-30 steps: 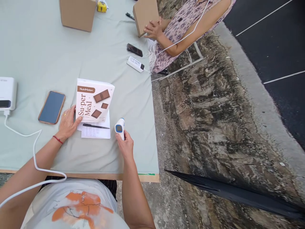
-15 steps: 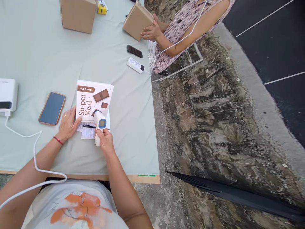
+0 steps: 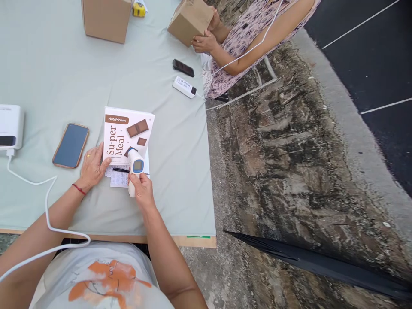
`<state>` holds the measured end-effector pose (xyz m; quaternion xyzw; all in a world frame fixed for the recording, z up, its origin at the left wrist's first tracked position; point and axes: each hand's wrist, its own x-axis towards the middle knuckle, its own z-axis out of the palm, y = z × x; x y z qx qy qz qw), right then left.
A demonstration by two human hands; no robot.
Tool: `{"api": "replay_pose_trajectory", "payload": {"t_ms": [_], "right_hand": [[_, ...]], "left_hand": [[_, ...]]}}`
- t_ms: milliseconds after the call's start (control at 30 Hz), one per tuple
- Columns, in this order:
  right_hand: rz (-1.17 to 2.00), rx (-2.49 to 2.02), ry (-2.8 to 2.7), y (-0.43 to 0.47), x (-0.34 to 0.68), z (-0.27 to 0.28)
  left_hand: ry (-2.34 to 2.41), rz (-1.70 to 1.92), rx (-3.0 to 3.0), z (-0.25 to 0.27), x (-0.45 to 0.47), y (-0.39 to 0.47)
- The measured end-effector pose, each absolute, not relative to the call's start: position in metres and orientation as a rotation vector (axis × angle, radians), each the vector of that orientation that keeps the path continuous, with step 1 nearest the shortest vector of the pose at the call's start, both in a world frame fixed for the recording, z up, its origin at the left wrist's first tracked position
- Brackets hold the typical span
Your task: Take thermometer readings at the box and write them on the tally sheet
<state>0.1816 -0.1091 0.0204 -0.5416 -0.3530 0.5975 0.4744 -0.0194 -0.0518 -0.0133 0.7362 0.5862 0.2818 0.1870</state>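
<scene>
Right hand [image 3: 142,193], fingers clamped on thermometer [image 3: 135,165], aims it at meal box [image 3: 127,134] on the table [image 3: 58,68]. Left hand [image 3: 92,166], fingers spread, lies flat touching the box's near-left corner.

Table [image 3: 48,77], grey-green cloth: phone [image 3: 71,145], meal box [image 3: 127,134], paper sheet [image 3: 119,178], cardboard box [image 3: 106,18], white device [image 3: 10,126].

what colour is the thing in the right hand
White, with a blue-framed screen: a handheld thermometer gripped by the right hand, head view.
</scene>
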Motion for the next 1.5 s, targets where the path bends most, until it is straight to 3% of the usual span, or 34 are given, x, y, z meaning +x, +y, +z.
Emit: {"api": "replay_pose_trajectory", "payload": {"t_ms": [533, 1133, 1367, 1500], "right_hand": [[1.52, -1.291, -0.772, -0.11, 0.18, 0.029], [1.122, -1.508, -0.684, -0.139, 0.245, 0.045], [1.026, -1.622, -0.782, -0.133, 0.261, 0.021], [0.75, -1.843, -0.98, -0.12, 0.28, -0.009]], "left_hand": [[1.615, 0.815, 2.033, -0.004, -0.018, -0.051], [1.6, 0.922, 2.03, -0.012, -0.021, -0.051], [1.64, 0.863, 2.052, -0.013, -0.021, -0.05], [1.646, 0.834, 2.059, -0.01, -0.018, -0.05]]}}
